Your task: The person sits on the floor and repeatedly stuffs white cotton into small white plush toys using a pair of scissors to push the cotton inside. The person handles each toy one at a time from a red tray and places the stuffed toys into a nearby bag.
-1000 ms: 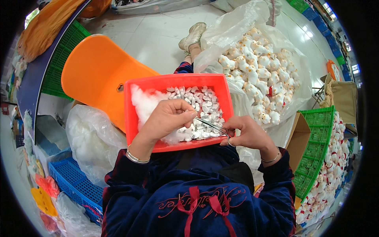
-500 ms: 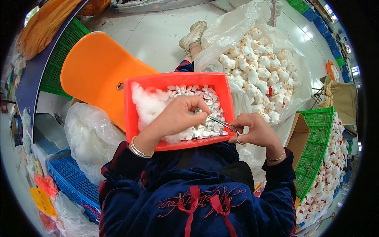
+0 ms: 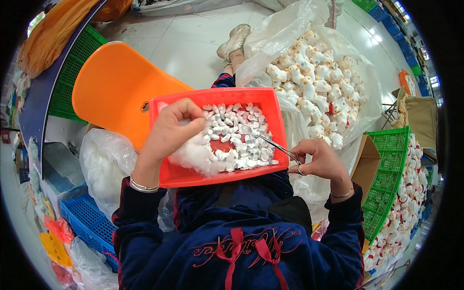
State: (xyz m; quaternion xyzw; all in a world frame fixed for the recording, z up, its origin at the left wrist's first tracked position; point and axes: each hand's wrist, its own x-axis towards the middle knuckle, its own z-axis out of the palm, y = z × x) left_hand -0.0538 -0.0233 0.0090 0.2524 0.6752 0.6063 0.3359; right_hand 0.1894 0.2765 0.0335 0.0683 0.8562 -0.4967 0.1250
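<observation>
Right grip: my right hand (image 3: 316,158) holds the forceps (image 3: 279,146) by the handle loops, off the tray's near right corner. Shaft runs far-left over the tray (image 3: 227,180), tip over the white pieces (image 3: 224,129). Can't tell if the tip has a piece.

Left grip: my left hand (image 3: 175,126) is over the tray's left side, fingers curled in, narrow, above the fluff (image 3: 195,157). Can't tell if they pinch any.

Just changed: left hand has come off the forceps tip and gone left to the fluff; right hand is in about the same place. Hands are now well apart, so tip and pieces are in plain view, with a bare red patch of tray floor among the pieces. My read: this pass at the tip is over, left is on fluff, right is just holding the tool.

Around: tray sits at my lap, orange chair (image 3: 116,87) far left, open bag (image 3: 285,41) of white toys (image 3: 314,92) far right, green crate (image 3: 386,179) right, blue crate (image 3: 89,220) near left.
</observation>
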